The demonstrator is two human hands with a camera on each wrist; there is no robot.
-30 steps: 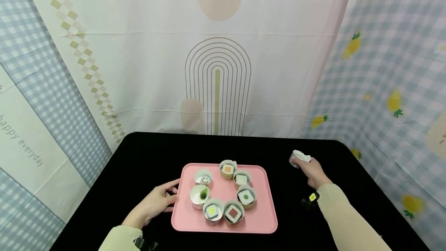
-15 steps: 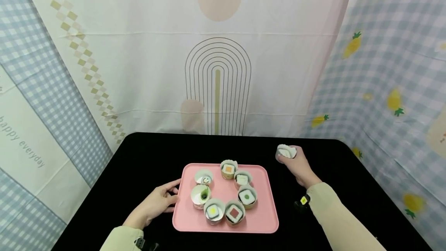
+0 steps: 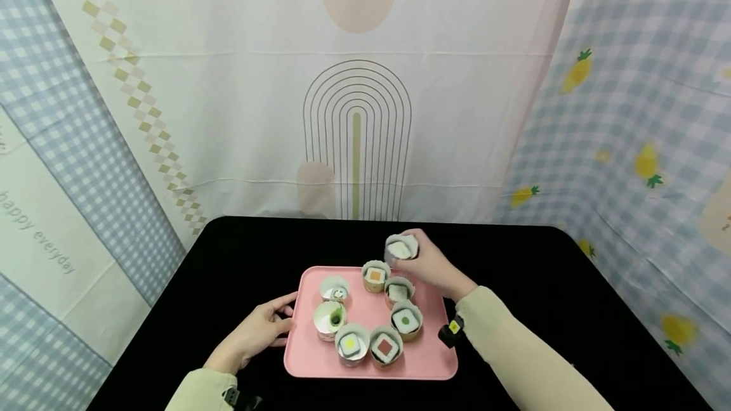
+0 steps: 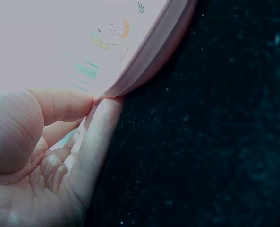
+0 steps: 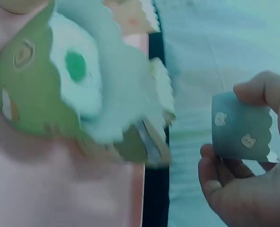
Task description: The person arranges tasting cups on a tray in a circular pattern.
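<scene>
My left hand [image 3: 257, 330] pinches the left rim of a pink tray [image 3: 365, 313]; in the left wrist view the thumb and a finger [image 4: 99, 142] meet at its edge. The right hand [image 3: 436, 266] grips a paper baking cup [image 3: 401, 248] just above the tray's far edge, with something white in its top. In the right wrist view this cup [image 5: 241, 127] is bluish with small bear prints, between thumb and fingers. On the tray, several similar cups stand in a rough ring, among them one with an orange-square piece [image 3: 375, 276] and one with a green dot [image 3: 406, 321].
Black cloth [image 3: 257, 252] covers the table around the tray. A white patterned curtain [image 3: 257, 132] hangs behind it, with checked cloth [image 3: 622, 144] at the right side. Other cups, including one with a leafy green piece [image 3: 330, 319], stand on the tray's left part.
My right hand has carried the baking cup leftward from the right side of the table to over the tray's far edge. The left hand has stayed at the tray's rim.
</scene>
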